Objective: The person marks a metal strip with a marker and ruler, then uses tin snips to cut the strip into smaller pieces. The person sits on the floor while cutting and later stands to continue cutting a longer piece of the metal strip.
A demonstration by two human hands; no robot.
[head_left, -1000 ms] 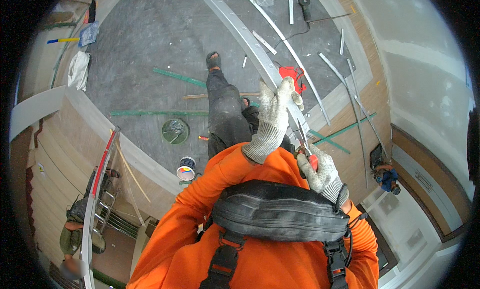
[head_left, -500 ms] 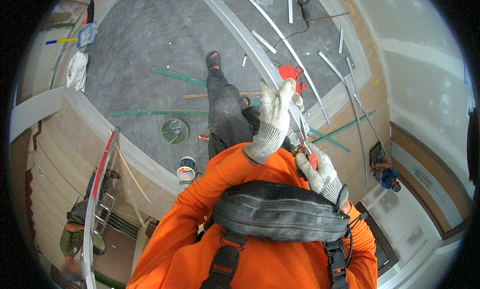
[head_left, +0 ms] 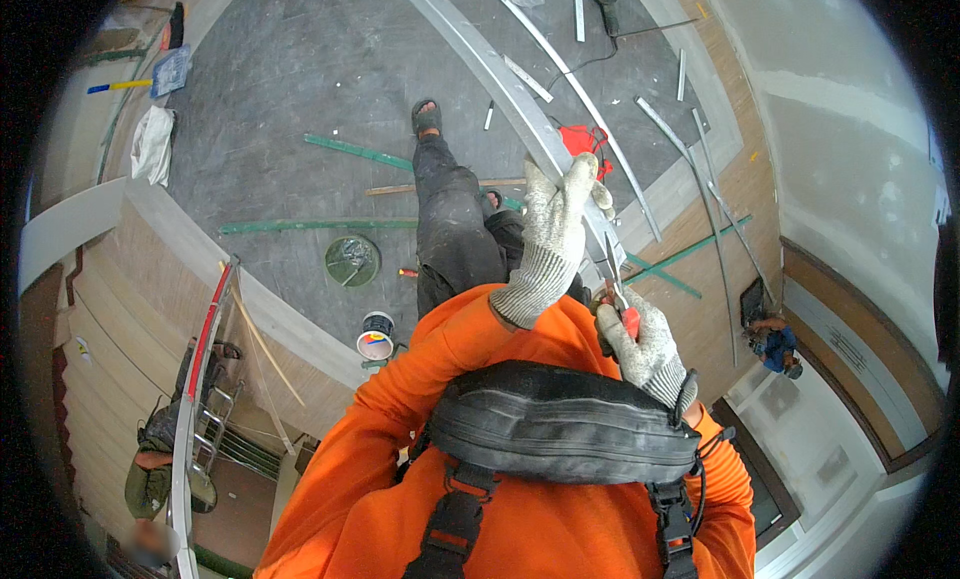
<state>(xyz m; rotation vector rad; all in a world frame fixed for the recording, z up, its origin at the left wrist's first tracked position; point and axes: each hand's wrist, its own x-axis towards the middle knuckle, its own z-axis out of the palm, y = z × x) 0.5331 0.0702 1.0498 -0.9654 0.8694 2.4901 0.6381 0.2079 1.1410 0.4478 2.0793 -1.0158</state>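
Well off to the left of the hands, a green tub (head_left: 328,264) and a white bucket (head_left: 376,324) stand on the floor. Nearer in, the gloved left hand (head_left: 553,219) grasps a pale metal channel (head_left: 497,79) close to its near end, fingers wrapped about its sides. The channel's long axis runs from between the hands forward and leftward, its far part stretching well ahead of them. Just beyond the left hand lies a red cloth-like item (head_left: 577,139). The gloved right hand (head_left: 645,347), lower and closer to the body, is closed around red-handled snips (head_left: 619,294). Their blades point forward along the channel's near end, which lies ahead and left of this hand; whether they touch cannot be told. The left hand is nearer the channel's body, the right nearer its end. Farther right, a green strip (head_left: 725,237) lies on the floor.
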